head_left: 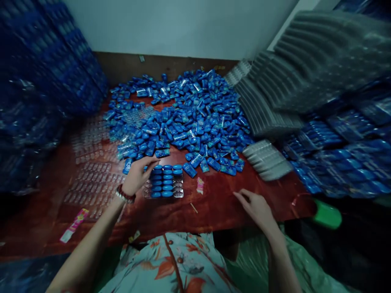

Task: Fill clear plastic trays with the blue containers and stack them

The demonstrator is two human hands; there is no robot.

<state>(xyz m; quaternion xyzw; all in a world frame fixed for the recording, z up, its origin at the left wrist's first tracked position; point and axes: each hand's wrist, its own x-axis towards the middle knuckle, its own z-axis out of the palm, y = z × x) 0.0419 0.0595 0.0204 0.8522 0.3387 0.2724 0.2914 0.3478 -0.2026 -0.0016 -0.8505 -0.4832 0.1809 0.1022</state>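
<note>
A clear moulded blister tray (178, 193) lies on the table in front of me. Two columns of it hold blue oval packs (167, 188), and one more blue pack sits at the top of its right column. My left hand (136, 176), wearing a beaded bracelet, is over the tray's upper left corner. Its fingertips are pinched together beside the top row; anything between them is too blurred to make out. To the right, my right hand (255, 206) hovers over bare red table, apart from the tray. Its fingers point left, loosely apart, with nothing visible in them.
A large heap of loose blue packs (198, 118) covers the table's far half. Empty clear trays (91, 183) lie at left. Stacked grey-white trays (265, 93) lean at right. Filled blue packages rise on both sides. A pink wrapper (200, 185) lies beside the tray.
</note>
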